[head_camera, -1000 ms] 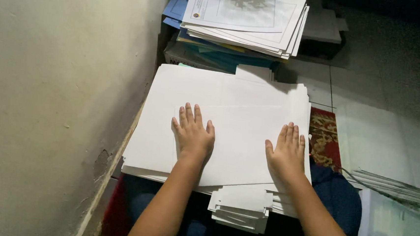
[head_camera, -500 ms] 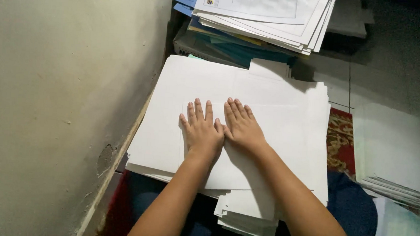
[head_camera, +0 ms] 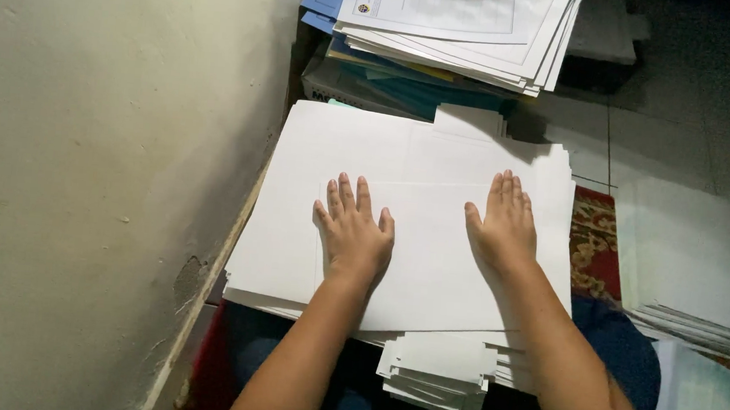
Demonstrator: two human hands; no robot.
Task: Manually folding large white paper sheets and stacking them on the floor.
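- Both hands lie flat, palms down, on a big stack of plain white paper (head_camera: 344,144). The sheets look smooth and matte, rectangular, with edges fanned a bit unevenly along the near side.
- The left hand (head_camera: 354,234) sits near the middle of the top sheet, fingers spread and straight, so its grip is apart and clamps nothing, just pressing on paper.
- The right hand (head_camera: 505,228) is the same deal: fingers together-ish but laid out flat, grip apart, resting toward the stack's right edge.
- The paper stack sits low beside a rough, pale plaster wall (head_camera: 102,169), its left edge running along the wall's base.
- A smaller bundle of white sheets (head_camera: 439,373) pokes out from under the near edge of the stack, layered like steps.
- Past the far edge there's a messier pile of printed documents (head_camera: 455,23) on top of blue folders (head_camera: 407,88).
- A red patterned rug (head_camera: 595,247) peeks out at the right edge, and more loose pale sheets (head_camera: 686,262) lie on the floor further right.
- Versus half a second ago: the hands were side by side, nearly touching at the stack's middle; now the right one has slid out to the right, so they're well apart.
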